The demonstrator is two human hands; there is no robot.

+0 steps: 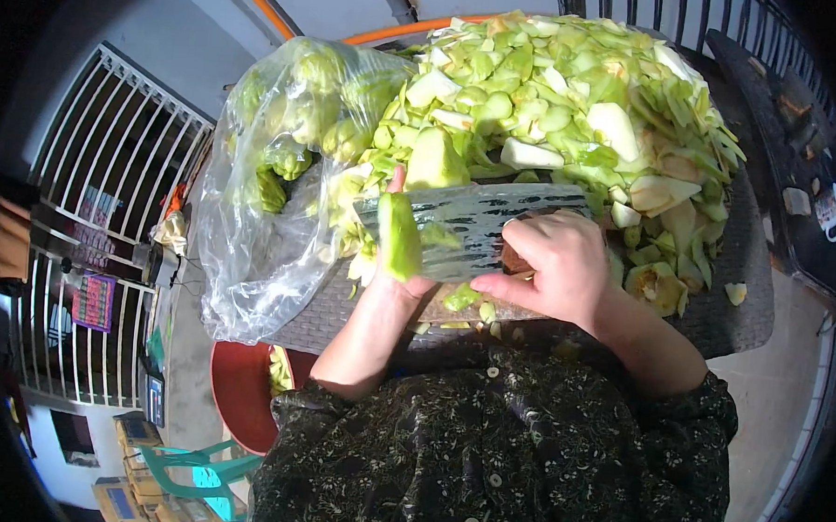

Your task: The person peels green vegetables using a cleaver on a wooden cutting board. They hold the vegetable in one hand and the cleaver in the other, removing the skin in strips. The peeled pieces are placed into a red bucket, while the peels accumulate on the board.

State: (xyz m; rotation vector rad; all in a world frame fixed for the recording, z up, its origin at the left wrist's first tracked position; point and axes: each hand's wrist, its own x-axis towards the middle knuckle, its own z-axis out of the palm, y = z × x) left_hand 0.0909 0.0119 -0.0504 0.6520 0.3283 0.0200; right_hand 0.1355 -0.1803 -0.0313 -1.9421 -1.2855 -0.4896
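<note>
My left hand (pixel 404 287) holds a pale green chayote piece (pixel 399 238) upright. In my right hand (pixel 565 264) is a cleaver by its brown wooden handle (pixel 516 257). The broad wet blade (pixel 472 218) points left and lies against or just behind the chayote piece; I cannot tell if it is cutting into it. Below the blade, a green scrap (pixel 462 298) lies on a wooden cutting board (pixel 433 305). Just beyond the blade stands a larger peeled chayote (pixel 436 160). Part of my left hand is hidden behind the piece and blade.
A high heap of peelings (pixel 537 91) covers the far side of the woven-top table (pixel 747 247). At left sits a clear plastic bag (pixel 250 254) with several whole chayotes (pixel 309 120). A red tub (pixel 237 393) with cut pieces stands below, near a teal plastic chair (pixel 191 489).
</note>
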